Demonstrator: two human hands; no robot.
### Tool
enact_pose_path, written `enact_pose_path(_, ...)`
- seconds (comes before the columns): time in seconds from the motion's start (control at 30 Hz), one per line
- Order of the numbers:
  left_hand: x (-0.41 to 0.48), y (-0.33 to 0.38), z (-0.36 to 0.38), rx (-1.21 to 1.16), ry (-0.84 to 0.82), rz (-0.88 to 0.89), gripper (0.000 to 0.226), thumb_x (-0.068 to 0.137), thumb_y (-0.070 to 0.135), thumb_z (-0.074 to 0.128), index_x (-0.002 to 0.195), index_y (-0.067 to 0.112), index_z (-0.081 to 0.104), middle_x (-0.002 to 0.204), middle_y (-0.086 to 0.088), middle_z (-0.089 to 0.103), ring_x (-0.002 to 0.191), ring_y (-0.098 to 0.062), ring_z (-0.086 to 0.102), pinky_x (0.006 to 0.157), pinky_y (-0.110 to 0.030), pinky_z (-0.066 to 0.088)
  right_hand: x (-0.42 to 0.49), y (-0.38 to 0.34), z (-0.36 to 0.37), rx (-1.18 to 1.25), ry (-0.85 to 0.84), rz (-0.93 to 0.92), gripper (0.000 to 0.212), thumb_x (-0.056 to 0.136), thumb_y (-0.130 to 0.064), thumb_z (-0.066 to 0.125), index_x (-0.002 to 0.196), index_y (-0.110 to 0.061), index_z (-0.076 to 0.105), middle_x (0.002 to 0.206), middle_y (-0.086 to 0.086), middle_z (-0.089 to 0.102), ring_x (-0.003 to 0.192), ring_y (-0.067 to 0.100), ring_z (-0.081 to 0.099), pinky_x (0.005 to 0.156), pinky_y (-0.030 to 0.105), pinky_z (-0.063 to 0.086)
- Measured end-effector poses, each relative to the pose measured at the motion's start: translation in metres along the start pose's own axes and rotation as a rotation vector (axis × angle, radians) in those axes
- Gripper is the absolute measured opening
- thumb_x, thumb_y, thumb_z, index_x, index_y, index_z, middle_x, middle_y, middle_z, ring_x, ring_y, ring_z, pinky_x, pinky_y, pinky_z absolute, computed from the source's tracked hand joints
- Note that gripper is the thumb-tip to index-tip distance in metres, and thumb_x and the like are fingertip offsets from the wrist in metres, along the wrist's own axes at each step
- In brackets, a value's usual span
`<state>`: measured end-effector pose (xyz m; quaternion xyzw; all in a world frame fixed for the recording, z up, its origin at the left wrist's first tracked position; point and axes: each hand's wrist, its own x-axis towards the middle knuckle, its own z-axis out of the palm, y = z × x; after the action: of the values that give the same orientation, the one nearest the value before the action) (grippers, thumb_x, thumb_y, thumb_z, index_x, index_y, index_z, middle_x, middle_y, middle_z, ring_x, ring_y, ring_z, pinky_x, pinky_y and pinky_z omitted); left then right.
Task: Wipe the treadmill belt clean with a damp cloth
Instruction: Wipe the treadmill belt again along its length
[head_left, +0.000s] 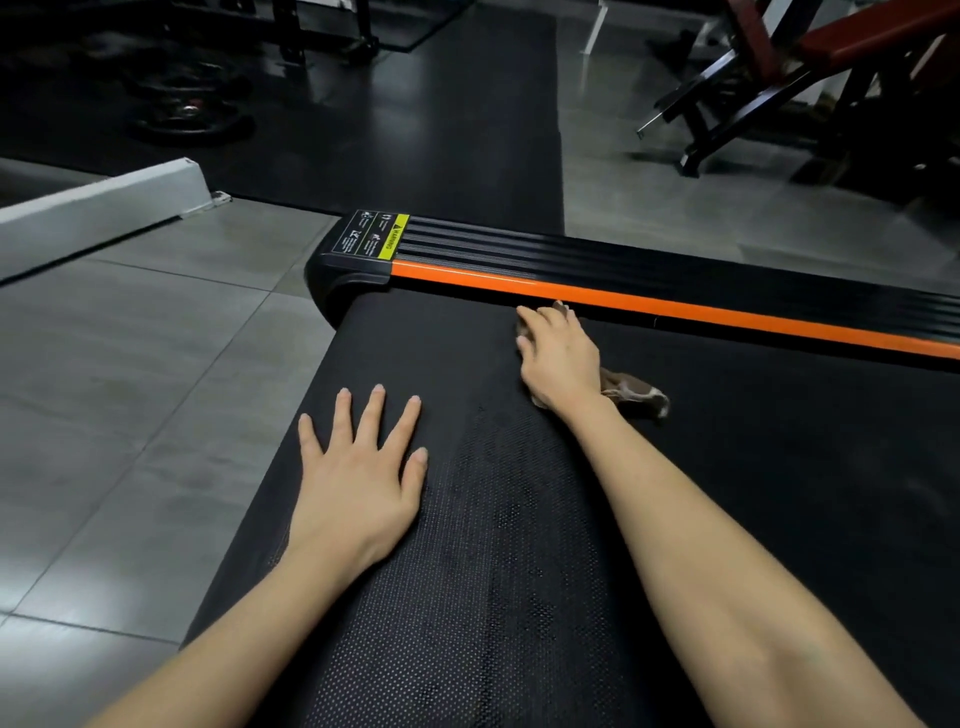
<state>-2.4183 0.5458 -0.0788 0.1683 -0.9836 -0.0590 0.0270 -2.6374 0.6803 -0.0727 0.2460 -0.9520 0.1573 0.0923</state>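
Observation:
The black textured treadmill belt (727, 467) fills the lower middle and right of the view. My left hand (358, 467) lies flat on the belt near its rear end, fingers spread. My right hand (558, 353) presses a crumpled brownish cloth (639, 395) onto the belt close to the far side rail. Most of the cloth is hidden under the hand; one end sticks out to the right of the wrist and a bit shows past the fingertips. Whether the fingers curl round the cloth is not clear.
An orange and black side rail (675, 306) with a yellow warning label (392, 236) borders the belt's far side. Grey floor tiles (130, 389) lie to the left. A white beam (98, 208), weight plates (192, 111) and a red bench frame (810, 73) stand farther back.

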Motion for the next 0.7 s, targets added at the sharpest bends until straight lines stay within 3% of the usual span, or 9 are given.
enact_pose_path(0.1,0.001,0.000,-0.002,-0.003,-0.011,-0.012,0.073,0.083,0.054,-0.009,0.151,0.030,0.000,0.160,0.000,-0.001,0.145,-0.027,-0.010,0.115,-0.053,-0.003,-0.017,-0.014,-0.005,0.119,0.005,-0.081,0.040,0.097,-0.021,0.043,0.136,-0.016,0.048,0.139,0.006,0.049,0.135,0.028,0.036,0.106,0.041,0.036)
enact_pose_path(0.2,0.003,-0.001,-0.003,0.003,-0.032,-0.017,0.068,0.087,0.048,-0.002,0.151,0.027,0.003,0.160,0.000,-0.001,0.146,-0.027,-0.008,0.115,-0.054,-0.002,-0.092,-0.048,-0.011,0.233,-0.009,-0.367,0.041,0.094,-0.025,0.039,0.129,-0.012,0.056,0.130,0.010,0.057,0.129,0.033,0.045,0.104,0.048,0.041)
enact_pose_path(0.3,0.003,-0.003,-0.004,-0.018,-0.030,0.002,0.055,0.098,0.039,0.009,0.152,0.026,0.006,0.160,0.000,0.001,0.146,-0.028,-0.006,0.115,-0.054,0.000,-0.184,-0.057,-0.031,0.257,-0.081,-0.605,0.043,0.093,-0.028,0.045,0.134,-0.016,0.049,0.137,0.009,0.052,0.136,0.033,0.036,0.105,0.042,0.038)
enact_pose_path(0.4,0.003,-0.006,-0.004,-0.045,-0.032,-0.004,0.052,0.101,0.035,0.017,0.152,0.027,0.007,0.160,0.001,0.001,0.146,-0.026,-0.007,0.116,-0.053,-0.001,-0.193,-0.047,-0.042,0.185,-0.170,-0.711,0.049,0.090,-0.044,0.048,0.136,-0.028,0.045,0.142,0.002,0.046,0.139,0.027,0.032,0.105,0.046,0.035)
enact_pose_path(0.5,0.004,-0.006,-0.003,-0.052,-0.015,-0.005,0.052,0.101,0.035,0.019,0.151,0.028,0.009,0.160,0.002,0.003,0.146,-0.025,-0.006,0.116,-0.053,-0.002,-0.129,-0.045,-0.028,0.061,-0.148,-0.518,0.046,0.089,-0.043,0.048,0.134,-0.030,0.049,0.142,0.005,0.046,0.135,0.030,0.037,0.110,0.053,0.026)
enact_pose_path(0.6,0.003,-0.005,-0.002,-0.055,-0.001,-0.001,0.052,0.101,0.035,0.019,0.151,0.029,0.012,0.160,0.002,0.005,0.146,-0.025,-0.005,0.115,-0.052,-0.003,-0.072,-0.047,-0.015,0.036,-0.139,-0.187,0.043,0.095,-0.036,0.049,0.137,-0.030,0.045,0.147,0.004,0.037,0.138,0.031,0.028,0.112,0.046,0.027)
enact_pose_path(0.7,0.003,-0.005,-0.003,-0.065,0.006,-0.003,0.051,0.101,0.035,0.020,0.151,0.029,0.014,0.159,0.000,0.007,0.146,-0.026,-0.004,0.115,-0.053,-0.003,-0.073,-0.055,-0.005,0.047,-0.105,-0.127,0.040,0.096,-0.032,0.048,0.136,-0.028,0.046,0.149,0.003,0.036,0.137,0.032,0.030,0.110,0.042,0.029)
